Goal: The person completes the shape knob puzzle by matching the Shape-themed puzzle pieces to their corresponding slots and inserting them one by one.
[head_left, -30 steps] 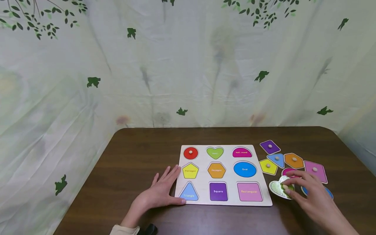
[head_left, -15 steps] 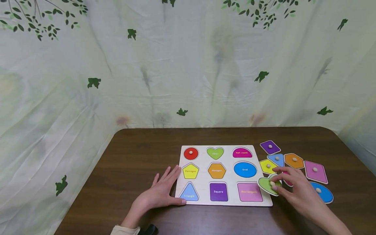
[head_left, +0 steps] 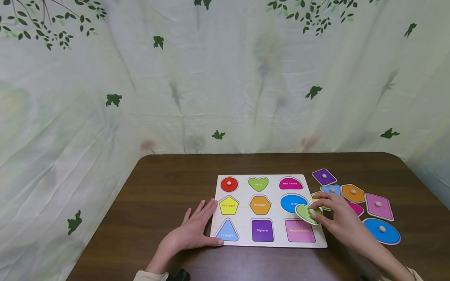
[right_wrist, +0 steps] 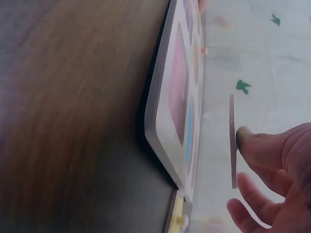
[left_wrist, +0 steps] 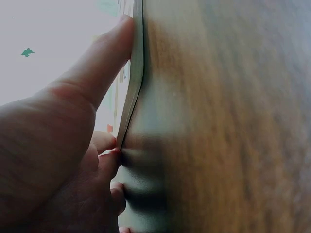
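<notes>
My right hand (head_left: 339,218) pinches the knob of a green heart piece (head_left: 305,214), held over the right part of the white puzzle board (head_left: 242,222). In the right wrist view the piece (right_wrist: 233,145) shows edge-on, raised off the board (right_wrist: 167,109). My left hand (head_left: 191,230) rests at the board's lower left, thumb on the near edge and fingers spread along the left side. The green heart recess (head_left: 258,184) lies in the board's top row. A red circle piece (head_left: 229,184) with its knob sits at the top left.
Right of the board, on the brown table (head_left: 168,175), lie a purple piece (head_left: 324,177), an orange hexagon (head_left: 353,193), a pink rectangle (head_left: 379,207), a blue oval (head_left: 382,231), a blue triangle (head_left: 331,190) and a partly hidden magenta piece (head_left: 356,208). A patterned curtain (head_left: 239,78) hangs behind.
My right hand has lifted the green heart from among the loose pieces and carried it left over the board. More of the blue oval shows. My left hand has stayed put.
</notes>
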### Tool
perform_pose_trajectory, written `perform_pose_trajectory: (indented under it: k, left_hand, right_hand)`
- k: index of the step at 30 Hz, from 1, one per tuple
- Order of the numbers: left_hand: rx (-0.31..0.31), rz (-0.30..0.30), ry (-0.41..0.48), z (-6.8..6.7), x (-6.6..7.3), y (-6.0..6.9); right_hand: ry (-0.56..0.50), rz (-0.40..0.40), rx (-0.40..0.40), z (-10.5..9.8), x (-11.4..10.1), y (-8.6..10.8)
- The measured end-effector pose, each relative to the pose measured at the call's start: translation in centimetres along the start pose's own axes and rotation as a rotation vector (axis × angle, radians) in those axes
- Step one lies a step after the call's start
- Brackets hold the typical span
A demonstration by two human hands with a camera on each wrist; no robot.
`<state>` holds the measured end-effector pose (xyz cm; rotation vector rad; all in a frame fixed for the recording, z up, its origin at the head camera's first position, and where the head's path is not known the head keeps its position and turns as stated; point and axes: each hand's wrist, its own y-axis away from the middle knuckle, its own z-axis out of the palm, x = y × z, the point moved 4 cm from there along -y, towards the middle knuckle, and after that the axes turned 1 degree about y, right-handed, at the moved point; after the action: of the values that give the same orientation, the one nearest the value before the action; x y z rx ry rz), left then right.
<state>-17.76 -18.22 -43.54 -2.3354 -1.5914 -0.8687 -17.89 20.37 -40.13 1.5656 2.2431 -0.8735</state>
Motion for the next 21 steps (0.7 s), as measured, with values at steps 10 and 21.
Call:
perform_pose_trajectory:
  k: [10,21]
  left_hand:
    - [-0.002,-0.012,0.000,-0.1,0.1,0.0]
    - [-0.002,-0.026,-0.001,0.0,0.0,-0.1]
  right_hand:
    - [-0.088,0.067,0.006,0.9,0.3,-2.1]
    - [-0.105,0.004,-0.040,2.9,-0.5,-4.3]
